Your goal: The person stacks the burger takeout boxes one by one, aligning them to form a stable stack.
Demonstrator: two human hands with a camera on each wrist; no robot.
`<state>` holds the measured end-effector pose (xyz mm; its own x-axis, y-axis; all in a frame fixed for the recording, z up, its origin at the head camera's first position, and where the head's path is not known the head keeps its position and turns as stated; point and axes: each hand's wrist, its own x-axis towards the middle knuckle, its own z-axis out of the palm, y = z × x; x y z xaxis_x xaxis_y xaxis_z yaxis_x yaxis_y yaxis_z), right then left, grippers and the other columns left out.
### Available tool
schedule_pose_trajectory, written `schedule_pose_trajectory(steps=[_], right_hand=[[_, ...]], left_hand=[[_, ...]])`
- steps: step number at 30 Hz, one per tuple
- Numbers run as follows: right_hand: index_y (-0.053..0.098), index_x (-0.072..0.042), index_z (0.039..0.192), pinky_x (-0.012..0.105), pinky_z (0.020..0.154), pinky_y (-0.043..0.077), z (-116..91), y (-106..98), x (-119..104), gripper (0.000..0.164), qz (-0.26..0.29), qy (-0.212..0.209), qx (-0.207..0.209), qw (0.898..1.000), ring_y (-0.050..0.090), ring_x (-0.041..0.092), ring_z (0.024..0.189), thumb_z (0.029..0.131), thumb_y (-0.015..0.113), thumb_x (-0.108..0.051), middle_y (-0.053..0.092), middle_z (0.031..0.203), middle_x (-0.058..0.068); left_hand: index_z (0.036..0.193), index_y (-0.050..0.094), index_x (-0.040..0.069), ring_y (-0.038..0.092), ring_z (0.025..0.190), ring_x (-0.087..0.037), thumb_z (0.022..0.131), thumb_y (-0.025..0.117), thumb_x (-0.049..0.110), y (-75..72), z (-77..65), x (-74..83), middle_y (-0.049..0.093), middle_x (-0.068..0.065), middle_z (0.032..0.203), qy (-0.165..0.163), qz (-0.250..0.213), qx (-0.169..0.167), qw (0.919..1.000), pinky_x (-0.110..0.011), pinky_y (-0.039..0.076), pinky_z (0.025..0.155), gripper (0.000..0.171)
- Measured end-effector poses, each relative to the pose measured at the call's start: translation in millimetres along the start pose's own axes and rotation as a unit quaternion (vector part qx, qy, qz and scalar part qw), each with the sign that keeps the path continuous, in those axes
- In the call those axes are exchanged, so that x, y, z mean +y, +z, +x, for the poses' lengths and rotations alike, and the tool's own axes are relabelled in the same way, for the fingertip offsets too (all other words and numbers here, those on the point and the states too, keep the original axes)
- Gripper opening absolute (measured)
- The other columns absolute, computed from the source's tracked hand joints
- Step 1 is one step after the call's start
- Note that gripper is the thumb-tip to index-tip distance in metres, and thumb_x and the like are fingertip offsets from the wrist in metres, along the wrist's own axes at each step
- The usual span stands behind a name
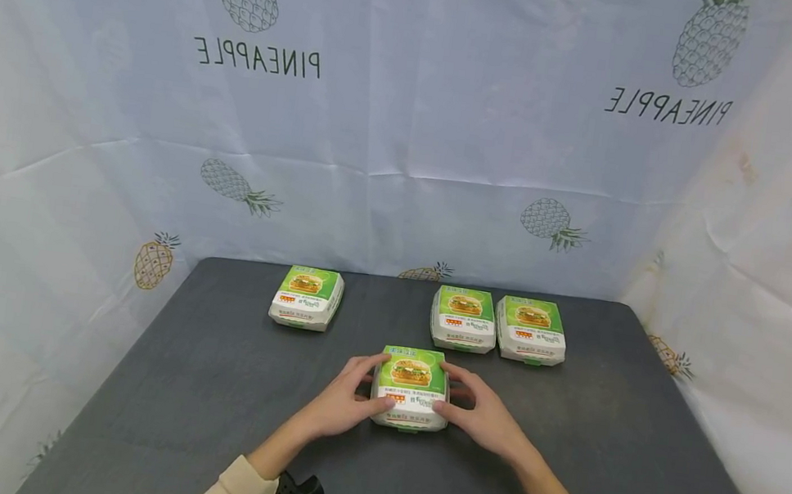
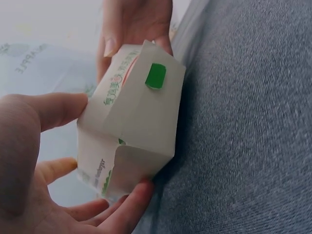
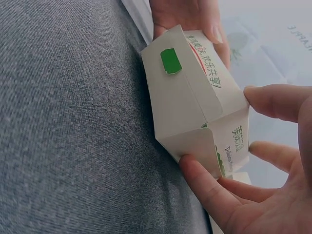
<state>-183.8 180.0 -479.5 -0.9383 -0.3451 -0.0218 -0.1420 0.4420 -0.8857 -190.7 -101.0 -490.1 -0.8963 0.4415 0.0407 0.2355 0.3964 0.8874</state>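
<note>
A closed burger box, green and white with a burger picture on its lid, sits at the middle of the dark table. My left hand grips its left side, thumb at the near top edge and fingers spread along the side. On the opposite side my right hand holds it the same way. In the left wrist view the box's front shows a green tab, with fingertips low on the side. The right wrist view shows the box with fingers against its side and bottom edge.
Along the back of the dark grey table stand more such boxes: one burger box at left, and a second box beside a third box at right. A pineapple-print cloth hangs behind and around the sides.
</note>
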Motion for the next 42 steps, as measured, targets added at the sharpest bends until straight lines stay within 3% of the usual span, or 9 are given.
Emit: schedule_pose_trajectory(steps=[13, 23, 33, 42], right_hand=[[0.045, -0.01, 0.153, 0.045, 0.091, 0.051, -1.1, -5.6, 3.3, 0.068, 0.006, 0.004, 0.007, 1.0, 0.057, 0.035, 0.124, 0.096, 0.074, -0.029, 0.049, 0.147, 0.018], [0.044, -0.01, 0.154, 0.049, 0.094, 0.052, -3.2, -11.8, 3.4, 0.069, 0.003, 0.008, 0.006, 1.0, 0.057, 0.037, 0.125, 0.095, 0.074, -0.03, 0.048, 0.148, 0.02], [0.046, -0.011, 0.153, 0.055, 0.092, 0.052, -7.6, -32.9, 0.6, 0.069, -0.078, 0.017, 0.039, 0.996, 0.056, 0.04, 0.126, 0.096, 0.072, -0.039, 0.05, 0.146, 0.022], [0.044, -0.003, 0.153, 0.057, 0.098, 0.05, -5.9, -60.1, -8.4, 0.07, -0.144, -0.008, 0.083, 0.986, 0.054, 0.045, 0.127, 0.099, 0.066, -0.043, 0.047, 0.148, 0.026]], left_hand=[[0.16, 0.032, 0.02, 0.049, 0.131, -0.039, 0.099, 0.068, 0.04, 3.2, 8.0, -1.0, 0.039, -0.018, 0.149, -0.016, 0.001, -0.025, 0.9996, -0.049, 0.052, 0.095, 0.073], [0.159, 0.033, 0.022, 0.051, 0.13, -0.041, 0.102, 0.062, 0.041, 7.1, 9.4, -0.4, 0.043, -0.019, 0.146, -0.012, 0.011, -0.011, 0.9998, -0.055, 0.049, 0.094, 0.067], [0.16, 0.032, 0.023, 0.051, 0.13, -0.041, 0.102, 0.063, 0.041, 7.8, 8.5, 0.7, 0.043, -0.018, 0.145, -0.016, 0.017, -0.009, 0.9997, -0.052, 0.05, 0.091, 0.068], [0.16, 0.031, 0.02, 0.051, 0.13, -0.042, 0.102, 0.063, 0.038, 6.2, 7.7, 2.6, 0.042, -0.02, 0.145, -0.01, 0.012, -0.012, 0.9998, -0.053, 0.05, 0.092, 0.068]])
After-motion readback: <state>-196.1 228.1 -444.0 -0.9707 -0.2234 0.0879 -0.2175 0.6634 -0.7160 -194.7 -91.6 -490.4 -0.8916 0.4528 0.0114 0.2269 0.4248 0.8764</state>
